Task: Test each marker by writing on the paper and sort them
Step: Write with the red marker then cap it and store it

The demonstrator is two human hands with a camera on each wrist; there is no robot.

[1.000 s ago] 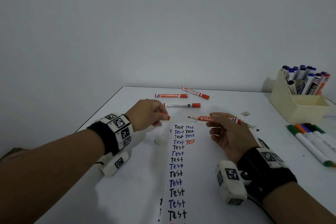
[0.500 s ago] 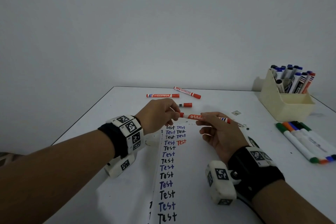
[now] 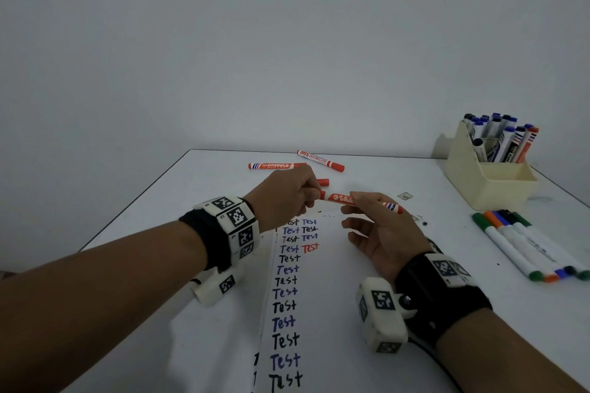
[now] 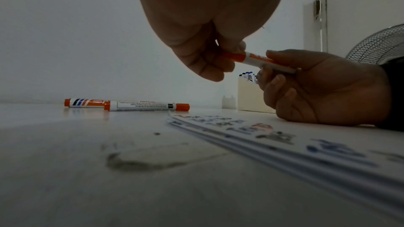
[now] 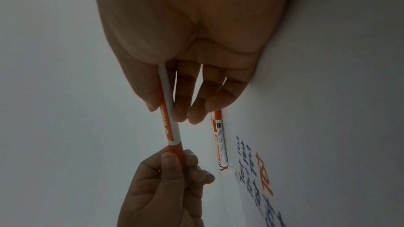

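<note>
A red whiteboard marker [image 3: 343,198] is held level above the top of the paper [image 3: 325,303]. My right hand [image 3: 370,217] pinches its barrel [image 5: 168,122] between thumb and fingers. My left hand [image 3: 287,195] grips the red cap [image 4: 233,57], which sits on the marker's tip [image 5: 174,153]. The paper carries columns of "Test" in black and blue, with one in red [image 3: 310,247]. Three more red markers [image 3: 320,160] lie on the table beyond my hands, one partly hidden behind the left hand.
A cream holder [image 3: 488,175] at the back right is filled with several blue, black and red markers. Several slim coloured markers [image 3: 523,246] lie side by side on the right. The white table [image 3: 153,265] ends at the wall behind.
My left hand brought the red cap rightward from beside the paper onto the marker's tip. The right hand kept the barrel level with little movement.
</note>
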